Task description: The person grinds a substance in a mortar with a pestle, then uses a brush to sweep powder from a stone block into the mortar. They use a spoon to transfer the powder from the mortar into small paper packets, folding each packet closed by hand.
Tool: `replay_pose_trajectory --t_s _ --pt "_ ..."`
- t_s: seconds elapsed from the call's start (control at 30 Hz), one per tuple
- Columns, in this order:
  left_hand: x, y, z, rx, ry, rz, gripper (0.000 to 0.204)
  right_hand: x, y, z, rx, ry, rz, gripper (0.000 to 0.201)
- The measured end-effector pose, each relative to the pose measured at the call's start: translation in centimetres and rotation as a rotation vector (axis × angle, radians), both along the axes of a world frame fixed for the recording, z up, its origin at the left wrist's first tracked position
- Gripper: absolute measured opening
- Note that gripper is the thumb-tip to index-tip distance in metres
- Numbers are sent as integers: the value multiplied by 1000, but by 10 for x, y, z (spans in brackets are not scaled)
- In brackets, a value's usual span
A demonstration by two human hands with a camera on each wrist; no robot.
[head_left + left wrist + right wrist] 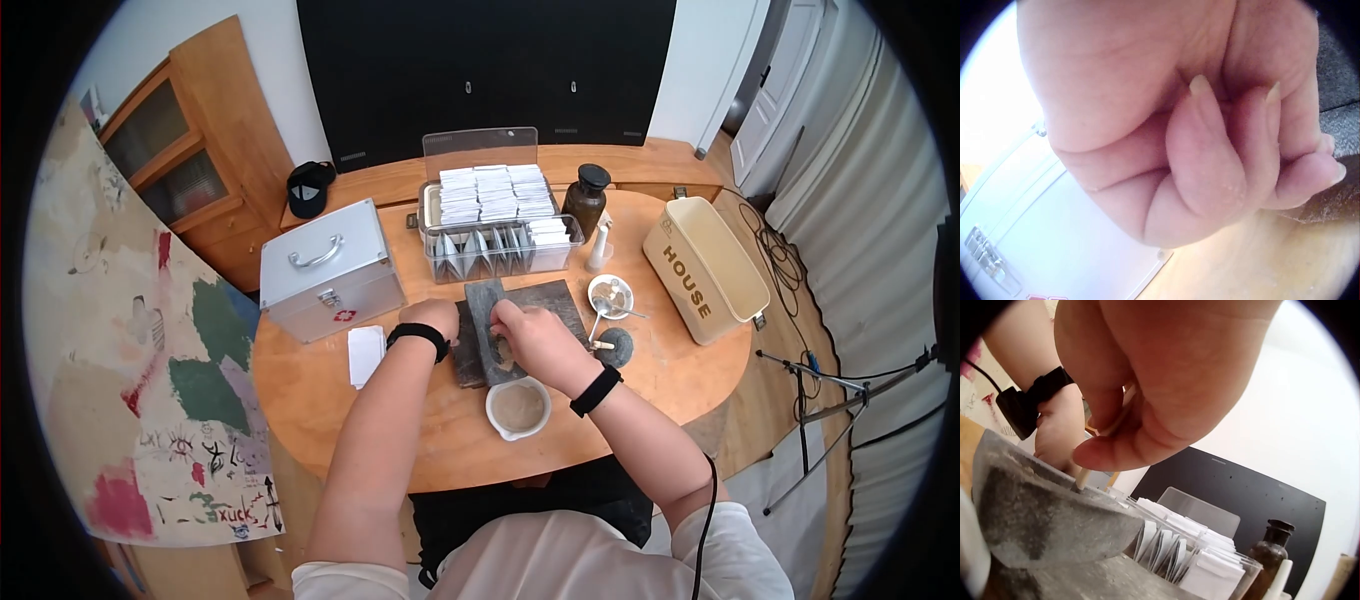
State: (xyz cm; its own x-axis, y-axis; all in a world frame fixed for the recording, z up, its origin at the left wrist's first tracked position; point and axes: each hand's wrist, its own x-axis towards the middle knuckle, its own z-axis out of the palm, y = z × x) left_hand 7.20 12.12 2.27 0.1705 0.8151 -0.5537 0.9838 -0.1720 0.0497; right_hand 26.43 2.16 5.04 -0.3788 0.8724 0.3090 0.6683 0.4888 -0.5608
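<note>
A grey stone trough (482, 300) stands over a dark slab (550, 298), its near end right at the rim of a white spouted bowl (518, 408) holding brownish matter. My left hand (440, 316) grips the trough's left edge; the left wrist view shows the other fingers (1207, 156) curled into the palm, with two fingertips at the dark stone. With my right hand (540, 335) I pinch a thin pale stick (1084, 480), its darker tip reaching down into the trough. A light patch shows inside the trough below my right fingers. The stick's upper part is hidden in my hand.
Right of the slab are a round grey stone (614, 346) with a wooden handle and a small white bowl (610, 296) with a spoon. Behind stand a clear box (500, 262) of packets and a brown bottle (585, 205). A silver case (330, 270) and cream bin (700, 275) flank these.
</note>
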Motion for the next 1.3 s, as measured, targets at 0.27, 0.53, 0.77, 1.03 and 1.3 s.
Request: replay_pose_trajectory --t_s 0.27,0.53,0.77,1.03,1.3 --pt "-4 -7 6 23 -53 9 34 3 -16 7 -28 39 -35 9" --pt "-5 -1 -7 35 -26 -31 34 5 -31 20 -68 64 -52 11" --pt "-5 -3 -4 42 -35 -23 34 8 -40 23 -85 78 -72 13" --pt "-3 -4 1 17 -31 -12 35 9 -56 29 -40 177 -76 12" --pt "-3 -1 0 1 -24 -15 37 17 -61 24 15 148 -158 12"
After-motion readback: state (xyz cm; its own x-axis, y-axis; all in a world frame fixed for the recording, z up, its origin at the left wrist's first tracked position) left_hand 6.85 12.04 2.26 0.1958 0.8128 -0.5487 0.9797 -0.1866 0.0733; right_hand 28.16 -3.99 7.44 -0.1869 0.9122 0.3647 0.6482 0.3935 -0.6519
